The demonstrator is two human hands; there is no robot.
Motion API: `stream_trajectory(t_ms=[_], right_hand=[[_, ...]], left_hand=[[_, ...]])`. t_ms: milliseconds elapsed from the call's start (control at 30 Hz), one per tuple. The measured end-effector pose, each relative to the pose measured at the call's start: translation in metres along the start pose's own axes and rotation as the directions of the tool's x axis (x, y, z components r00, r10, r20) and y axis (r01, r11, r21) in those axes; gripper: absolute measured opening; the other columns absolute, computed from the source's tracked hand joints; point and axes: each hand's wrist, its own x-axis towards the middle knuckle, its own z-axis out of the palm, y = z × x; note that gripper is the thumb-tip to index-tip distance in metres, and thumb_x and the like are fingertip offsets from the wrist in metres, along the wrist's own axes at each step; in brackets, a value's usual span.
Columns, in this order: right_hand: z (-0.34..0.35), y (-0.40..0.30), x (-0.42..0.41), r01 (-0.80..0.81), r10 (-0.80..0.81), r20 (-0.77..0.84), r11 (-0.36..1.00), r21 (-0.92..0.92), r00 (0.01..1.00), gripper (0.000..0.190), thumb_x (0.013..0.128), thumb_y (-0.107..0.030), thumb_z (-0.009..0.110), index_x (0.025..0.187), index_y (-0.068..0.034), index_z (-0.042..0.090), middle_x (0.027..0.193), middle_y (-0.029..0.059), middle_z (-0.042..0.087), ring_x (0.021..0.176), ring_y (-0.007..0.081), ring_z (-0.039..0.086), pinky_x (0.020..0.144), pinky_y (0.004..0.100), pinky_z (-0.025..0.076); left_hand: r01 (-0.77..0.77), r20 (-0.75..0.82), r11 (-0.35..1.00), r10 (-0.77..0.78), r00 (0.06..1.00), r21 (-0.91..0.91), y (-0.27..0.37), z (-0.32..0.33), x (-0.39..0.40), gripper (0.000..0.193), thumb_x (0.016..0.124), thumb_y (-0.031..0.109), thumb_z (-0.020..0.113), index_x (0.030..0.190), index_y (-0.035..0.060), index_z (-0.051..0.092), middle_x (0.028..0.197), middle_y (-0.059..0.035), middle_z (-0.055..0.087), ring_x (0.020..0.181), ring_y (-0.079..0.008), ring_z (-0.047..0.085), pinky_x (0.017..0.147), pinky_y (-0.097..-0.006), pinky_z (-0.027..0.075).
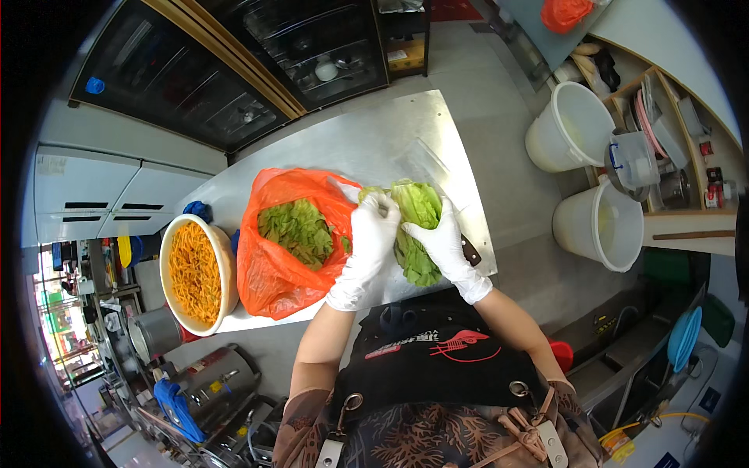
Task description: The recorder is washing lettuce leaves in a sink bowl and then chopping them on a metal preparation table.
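Note:
A head of green leaf lettuce [416,257] lies lengthwise on the stainless steel table [404,123] in front of me. My right hand [442,240], in a white glove, grips its right side, the thumb across the leaves. My left hand [374,231], gloved as well, is pinched at the left of the head, where a pale bit of lettuce leaf [368,192] shows beyond the fingers. Just left of that hand, an orange plastic bag [263,281] stands open with loose lettuce leaves [298,231] inside. A dark riveted knife handle [470,250] pokes out right of my right hand.
A white tub [229,275] of shredded orange vegetable [196,272] stands at the table's left end. Two white buckets [544,134] [576,225] are on the right, by a shelf with containers. Glass-door cabinets [304,52] line the far side. A steel sink [608,357] lies at lower right.

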Motion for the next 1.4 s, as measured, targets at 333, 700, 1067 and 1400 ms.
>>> stream_trajectory(t_ms=[333, 700, 1067, 1400], right_hand=[[-0.046, 0.008, -0.004, -0.430, 0.151, 0.473, 0.705, 0.563, 0.868, 0.062, 0.082, -0.024, 0.070, 0.132, -0.002, 0.043, 0.120, 0.0089, 0.057, 0.108, 0.0176, 0.056, 0.096, 0.0324, 0.045], [-0.077, -0.001, -0.016, -0.582, 0.172, 0.571, 0.020, 0.813, 0.803, 0.071, 0.080, -0.054, 0.065, 0.134, -0.012, 0.046, 0.127, 0.0134, 0.055, 0.112, 0.0274, 0.056, 0.095, 0.0448, 0.049], [-0.060, -0.006, -0.005, -0.564, -0.034, 0.563, -0.027, 0.825, 0.826, 0.061, 0.096, -0.042, 0.040, 0.138, 0.002, 0.032, 0.102, 0.0126, 0.050, 0.095, 0.0250, 0.051, 0.080, 0.0379, 0.051], [-0.068, -0.002, -0.001, -0.604, -0.111, 0.595, -0.212, 0.768, 0.796, 0.069, 0.094, -0.045, 0.042, 0.141, 0.004, 0.028, 0.101, 0.0151, 0.051, 0.089, 0.0256, 0.053, 0.073, 0.0372, 0.049]], left_hand=[[0.195, 0.069, 0.898, -0.183, 0.981, -0.395, -0.006, -0.042, 0.049, 0.012, 0.081, 0.003, 0.069, 0.074, 0.0027, 0.059, 0.068, -0.0024, 0.061, 0.057, -0.0068, 0.052, 0.055, -0.0209, 0.044], [0.020, 0.266, 0.835, -0.198, 0.944, 0.549, 0.010, -0.021, 0.026, 0.020, 0.075, 0.012, 0.071, 0.092, 0.0024, 0.066, 0.078, -0.0162, 0.066, 0.074, -0.0281, 0.065, 0.070, -0.0344, 0.051], [0.363, 0.554, 0.834, -0.085, 0.828, -0.416, 0.023, -0.010, -0.006, 0.021, 0.095, 0.015, 0.054, 0.105, -0.0015, 0.063, 0.094, -0.0074, 0.066, 0.087, -0.0129, 0.061, 0.082, -0.0270, 0.047], [0.416, 0.516, 0.827, -0.185, 0.836, -0.377, 0.009, -0.020, 0.003, 0.022, 0.096, 0.015, 0.053, 0.104, -0.0024, 0.062, 0.094, -0.0073, 0.067, 0.084, -0.0128, 0.062, 0.080, -0.0255, 0.048]])
